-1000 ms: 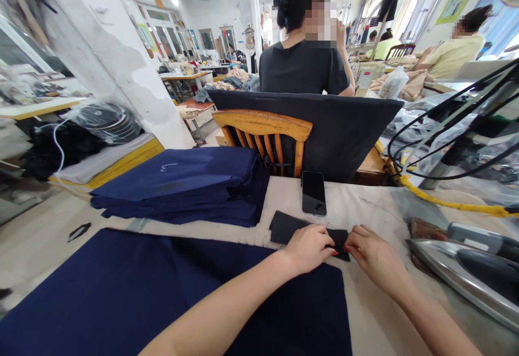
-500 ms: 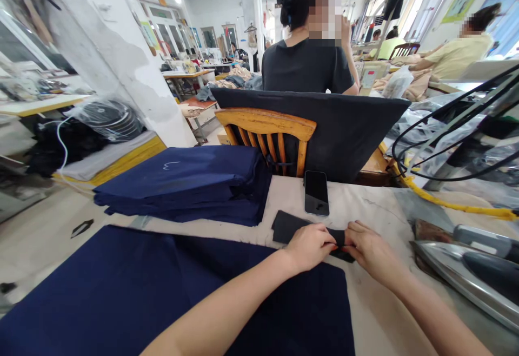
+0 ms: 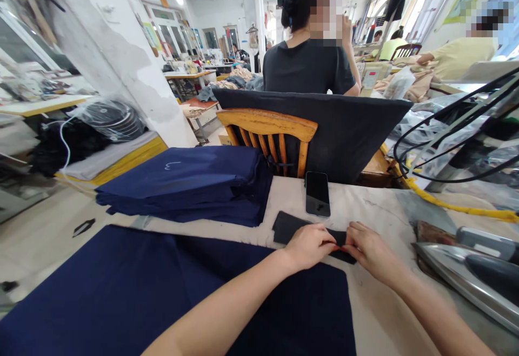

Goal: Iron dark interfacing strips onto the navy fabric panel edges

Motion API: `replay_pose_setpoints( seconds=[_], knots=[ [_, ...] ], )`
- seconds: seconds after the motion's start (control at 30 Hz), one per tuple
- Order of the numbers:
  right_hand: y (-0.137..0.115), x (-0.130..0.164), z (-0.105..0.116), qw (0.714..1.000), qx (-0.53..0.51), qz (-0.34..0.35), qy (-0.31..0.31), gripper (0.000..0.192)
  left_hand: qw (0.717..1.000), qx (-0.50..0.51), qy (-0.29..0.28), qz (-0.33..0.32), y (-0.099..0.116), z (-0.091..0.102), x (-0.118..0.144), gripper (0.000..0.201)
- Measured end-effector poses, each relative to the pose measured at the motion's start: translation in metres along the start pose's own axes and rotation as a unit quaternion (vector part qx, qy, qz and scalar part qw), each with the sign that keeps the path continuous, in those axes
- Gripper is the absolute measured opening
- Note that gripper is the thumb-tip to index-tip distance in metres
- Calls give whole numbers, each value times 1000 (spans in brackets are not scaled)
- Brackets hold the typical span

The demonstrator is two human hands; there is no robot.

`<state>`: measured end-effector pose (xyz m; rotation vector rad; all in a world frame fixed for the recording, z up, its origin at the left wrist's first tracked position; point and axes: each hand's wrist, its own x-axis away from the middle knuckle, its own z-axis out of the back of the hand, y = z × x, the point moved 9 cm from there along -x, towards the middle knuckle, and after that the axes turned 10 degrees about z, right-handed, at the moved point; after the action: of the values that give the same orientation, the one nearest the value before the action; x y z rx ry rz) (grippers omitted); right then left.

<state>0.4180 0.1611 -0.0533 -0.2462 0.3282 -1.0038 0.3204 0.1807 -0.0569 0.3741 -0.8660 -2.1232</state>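
Observation:
A small stack of dark grey fabric strips [image 3: 290,228] lies on the beige table cover [image 3: 377,312]. My left hand [image 3: 310,245] pinches its edge, thumb and fingers pressed together. Close beside it, my right hand [image 3: 365,249] pinches the same dark fabric, the two thumb tips nearly meeting. Parts of the strips are hidden under my fingers. Below my forearms spreads a large navy cloth panel [image 3: 121,285], its upper right edge near my left hand. A black phone [image 3: 317,193] rests just behind the strips.
At the right edge stands a steam iron [image 3: 470,277]. A folded stack of navy cloth [image 3: 190,177] sits back left. Beyond the table are a wooden chair [image 3: 270,123] draped with black cloth [image 3: 348,129] and a seated person [image 3: 304,66]. Black cables [image 3: 446,177] loop at right.
My hands stay almost in place on the dark fabric; the fingertips shift only slightly. The whole view drifts a little. At the far right, a person in yellow moves slightly.

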Motion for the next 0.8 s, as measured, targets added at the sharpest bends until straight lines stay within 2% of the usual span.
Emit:
replay_pose_setpoints(
  seconds=[0.2, 0.33, 0.43, 0.53, 0.6, 0.63, 0.73, 0.8],
  knots=[
    [7, 1, -1, 999, -8, -11, 44, 23, 1000, 23, 12, 15, -5, 2, -4, 18],
    [7, 12, 14, 995, -14, -21, 94, 15, 998, 36, 28, 35, -9, 4, -7, 19],
    [-7, 21, 21, 993, 3, -21, 120, 17, 997, 46, 39, 48, -11, 2, -10, 18],
    [-29, 25, 9, 996, 27, -6, 89, 21, 994, 63, 59, 61, -13, 4, -13, 14],
    [-35, 27, -3, 996, 42, -16, 76, 26, 988, 83, 99, 83, -17, 20, -11, 15],
    [-35, 29, -8, 996, 47, -25, 75, 28, 982, 93, 130, 99, -20, 35, -8, 18],
    [-30, 34, -15, 994, 46, -48, 82, 33, 955, 127, 225, 143, -25, 95, 21, 30],
    [-28, 38, -12, 993, 35, -61, 94, 34, 943, 186, 235, 144, -19, 131, 50, 27]
  ],
)
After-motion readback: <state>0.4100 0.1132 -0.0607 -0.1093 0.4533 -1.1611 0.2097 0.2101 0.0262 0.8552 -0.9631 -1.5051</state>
